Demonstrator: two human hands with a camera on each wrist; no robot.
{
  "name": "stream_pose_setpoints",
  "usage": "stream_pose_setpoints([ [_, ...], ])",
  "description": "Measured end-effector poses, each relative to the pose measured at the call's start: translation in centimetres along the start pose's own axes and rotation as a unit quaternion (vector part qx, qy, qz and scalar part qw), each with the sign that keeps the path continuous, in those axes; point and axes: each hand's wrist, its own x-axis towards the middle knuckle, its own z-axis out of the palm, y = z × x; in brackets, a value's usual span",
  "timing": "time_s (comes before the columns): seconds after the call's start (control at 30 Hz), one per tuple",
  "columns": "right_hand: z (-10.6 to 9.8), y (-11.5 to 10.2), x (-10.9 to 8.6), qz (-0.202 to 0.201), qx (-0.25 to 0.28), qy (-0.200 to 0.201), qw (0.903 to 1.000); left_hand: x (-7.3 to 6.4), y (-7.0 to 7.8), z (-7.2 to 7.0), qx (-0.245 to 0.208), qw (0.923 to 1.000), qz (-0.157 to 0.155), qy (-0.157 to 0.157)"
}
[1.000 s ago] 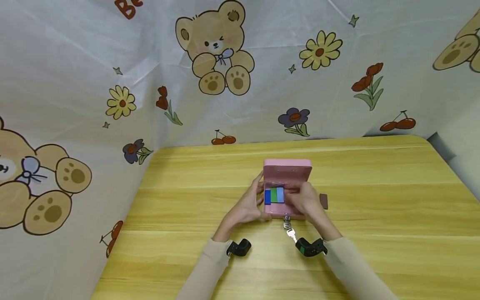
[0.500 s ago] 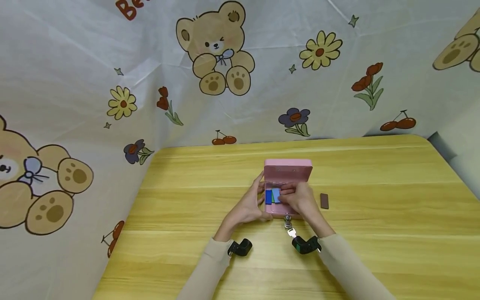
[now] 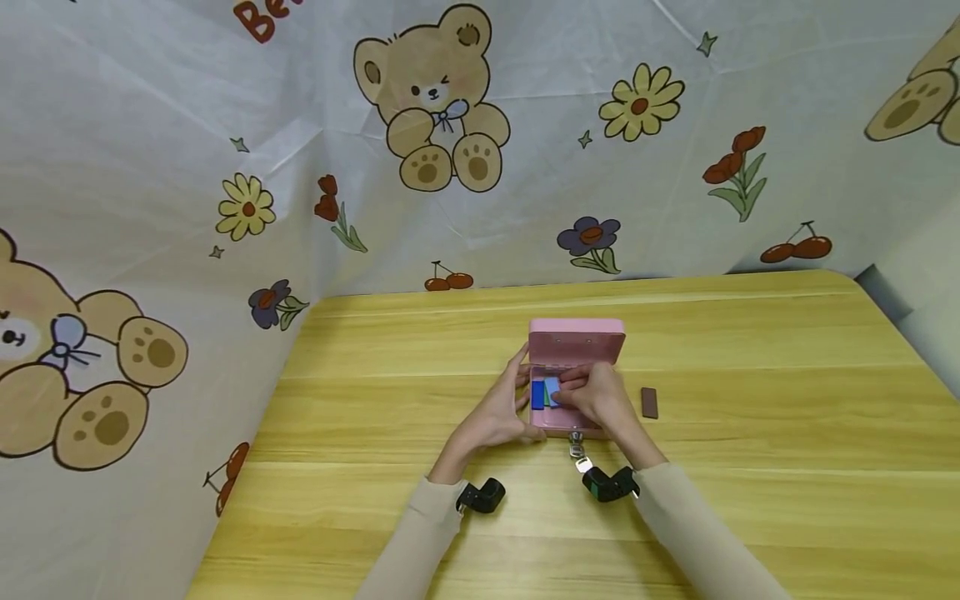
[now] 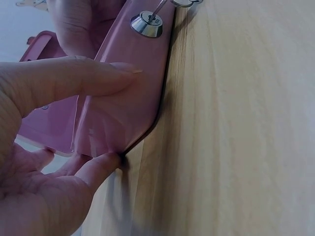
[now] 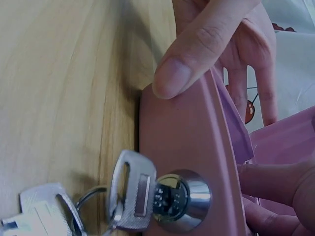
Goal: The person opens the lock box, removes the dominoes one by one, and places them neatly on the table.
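A small pink lockable cash box (image 3: pixel 555 423) stands on the table with its lid (image 3: pixel 576 343) raised. My left hand (image 3: pixel 491 412) grips its left end, thumb (image 4: pixel 106 73) on the front face and fingers round the corner. Inside at the left lie a dark blue block (image 3: pixel 537 395) and, beside it, a thin strip of a green block (image 3: pixel 547 394), mostly covered by a light blue block (image 3: pixel 552 387). My right hand (image 3: pixel 603 396) reaches into the box and holds the light blue block at its right edge with thumb and fingers; its fingertips are partly hidden.
A key (image 5: pixel 133 191) sits in the box's front lock (image 5: pixel 184 201), and a second key (image 5: pixel 42 211) hangs from its ring over the table. Right of the box lies a dark brown flat block (image 3: pixel 648 403). A bear-print cloth (image 3: pixel 450 208) hangs behind the table.
My right hand has moved left inside the box, and the light blue block has shifted left and tilted over the green one. My left hand keeps its grip on the box.
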Motion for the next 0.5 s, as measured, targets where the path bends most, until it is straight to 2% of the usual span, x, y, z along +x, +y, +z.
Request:
stream_pose_setpoints([
  [0.27,-0.1,-0.06,-0.02,0.032,0.053,-0.026,0.9978,-0.04,0.19,0.05,-0.003,1.0,-0.001,0.0],
  [0.5,-0.83,-0.18,-0.84,0.017,0.052,-0.018,0.9983,0.05,0.17,0.05,-0.003,1.0,-0.006,0.004],
])
